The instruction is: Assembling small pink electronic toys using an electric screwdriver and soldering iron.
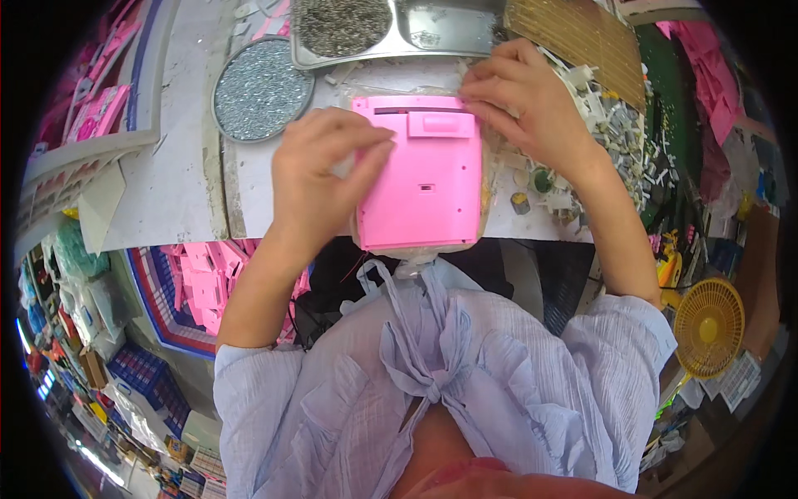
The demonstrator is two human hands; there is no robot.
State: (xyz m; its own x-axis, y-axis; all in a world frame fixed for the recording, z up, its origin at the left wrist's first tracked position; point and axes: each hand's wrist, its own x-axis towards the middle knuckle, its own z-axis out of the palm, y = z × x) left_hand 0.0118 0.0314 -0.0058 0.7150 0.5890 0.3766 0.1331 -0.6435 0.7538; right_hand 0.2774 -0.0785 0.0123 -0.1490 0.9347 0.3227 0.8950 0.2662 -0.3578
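A pink plastic housing [416,212] lies flat at the table's front edge, on clear plastic wrapping. Across its top run a dark slot and a raised pink block [440,125]; a small slotted opening sits near its middle. Over the housing's upper left side is my left hand [320,170], thumb and forefinger brought together in a pinch. Anything between those fingertips is too small to make out. At the upper right corner my right hand [532,104] has its fingers curled together close to the housing's edge, and what they may hold is hidden.
Small silver metal parts fill a round dish [263,90] at the far left. Behind the housing stands a divided metal tray [353,60] with small dark parts. Loose white and grey pieces [615,141] are heaped right. A blue-and-red basket [179,328] of pink parts stands below left; a yellow fan [708,328] right.
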